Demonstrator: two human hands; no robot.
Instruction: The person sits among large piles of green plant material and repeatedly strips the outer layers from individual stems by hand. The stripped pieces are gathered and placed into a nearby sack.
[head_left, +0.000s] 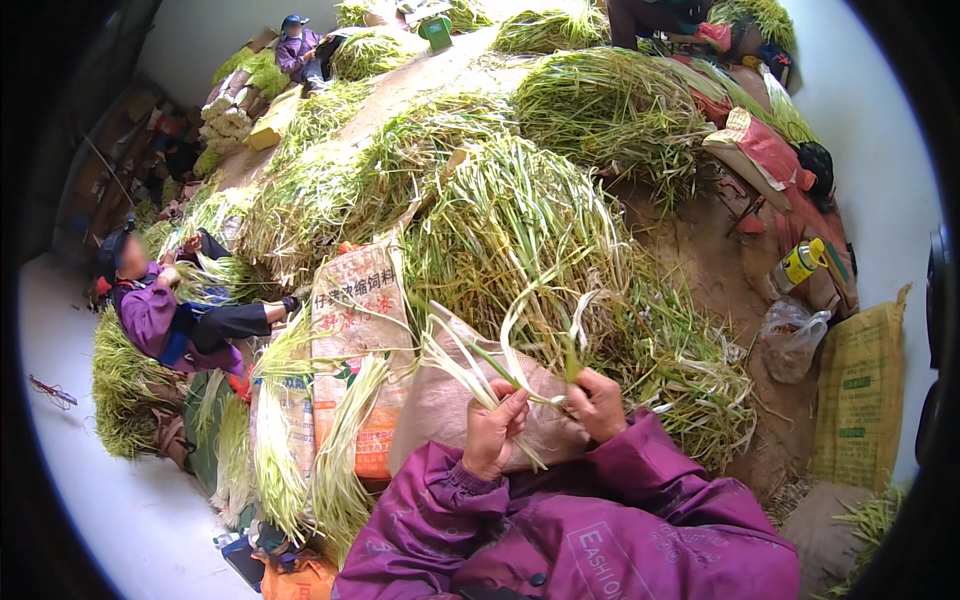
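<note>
My left hand (495, 424) is closed around a small bunch of pale leafy stalks (459, 367), probably garlic shoots, with the white ends fanning up and left. One green stalk among them curves over towards the right. My right hand (598, 405) pinches a thin yellowish-green leaf (573, 363), blurred, close to that stalk's tip. Beneath both hands a beige cloth or sack (427, 431) covers my lap. Just beyond it rises a large heap of long green stalks (517, 232). Sorted pale stalks (345, 442) hang over a printed woven sack (361, 300) to my left.
A person (154, 307) sits at the left among stalks, another (298, 51) sits far back, and a third (652, 26) is partly seen at top right. To the right lie a yellow-capped bottle (796, 264), a plastic bag (791, 337) and a yellow woven sack (856, 397).
</note>
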